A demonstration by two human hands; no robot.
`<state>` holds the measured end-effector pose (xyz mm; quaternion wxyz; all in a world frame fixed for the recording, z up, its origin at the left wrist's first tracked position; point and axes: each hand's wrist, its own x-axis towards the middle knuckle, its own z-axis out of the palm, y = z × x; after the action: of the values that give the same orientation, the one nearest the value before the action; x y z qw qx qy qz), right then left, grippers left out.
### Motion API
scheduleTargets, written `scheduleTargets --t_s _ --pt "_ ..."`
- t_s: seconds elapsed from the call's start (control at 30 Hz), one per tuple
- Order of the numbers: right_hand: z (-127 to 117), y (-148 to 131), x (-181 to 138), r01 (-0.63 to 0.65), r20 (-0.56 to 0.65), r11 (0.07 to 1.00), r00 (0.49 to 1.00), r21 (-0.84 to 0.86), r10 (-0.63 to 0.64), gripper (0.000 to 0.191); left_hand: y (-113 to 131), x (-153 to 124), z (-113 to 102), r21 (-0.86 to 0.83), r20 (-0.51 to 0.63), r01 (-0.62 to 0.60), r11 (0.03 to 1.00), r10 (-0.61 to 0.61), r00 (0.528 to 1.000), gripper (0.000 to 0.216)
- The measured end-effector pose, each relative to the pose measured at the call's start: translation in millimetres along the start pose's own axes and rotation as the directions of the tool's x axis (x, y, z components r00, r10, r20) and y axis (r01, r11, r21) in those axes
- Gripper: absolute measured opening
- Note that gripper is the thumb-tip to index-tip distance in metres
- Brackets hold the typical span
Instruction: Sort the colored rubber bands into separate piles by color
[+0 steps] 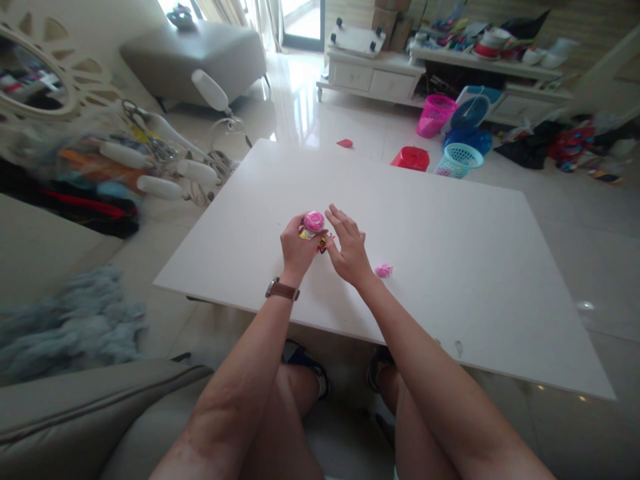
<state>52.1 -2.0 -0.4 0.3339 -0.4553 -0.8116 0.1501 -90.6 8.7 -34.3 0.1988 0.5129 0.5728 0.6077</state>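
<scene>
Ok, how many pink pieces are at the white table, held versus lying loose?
Held in the left hand, pink-topped piece: 1
Loose on the table, small pink piece: 1
Total: 2

Pink-topped item (313, 222) mostly hidden inside left hand (296, 248); small pink piece (384, 270) too small to identify.

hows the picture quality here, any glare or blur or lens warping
Head view: daylight from the window glares off the floor. The clutter at the left edge is smeared by blur. The wide lens stretches the white table toward the corners. The left hand, gripping a pink-topped object, and the right hand are fairly sharp, with only soft shadows.
</scene>
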Motion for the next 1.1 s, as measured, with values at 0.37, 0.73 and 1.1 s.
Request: scheduleTargets --t_s 0.37,0.73,1.1 --pt "-3.2 -0.1 1.2 -0.06 -0.025 0.998 0.998 0.017 0.061 0.058 -1.0 3.7 -2.5 -0.093 -0.108 0.114 0.989 -0.124 0.986 0.041" --pt "-3.2 1.7 1.6 -0.088 -0.007 0.996 0.996 -0.009 0.088 0.053 -5.5 7.3 -4.1 -0.177 -0.121 0.128 0.976 -0.151 0.981 0.039" --pt "-2.9 4.2 0.8 -0.09 -0.004 0.996 0.996 -0.008 0.089 0.051 -8.1 9.6 -7.3 -0.191 -0.15 0.121 0.974 -0.15 0.977 0.043"
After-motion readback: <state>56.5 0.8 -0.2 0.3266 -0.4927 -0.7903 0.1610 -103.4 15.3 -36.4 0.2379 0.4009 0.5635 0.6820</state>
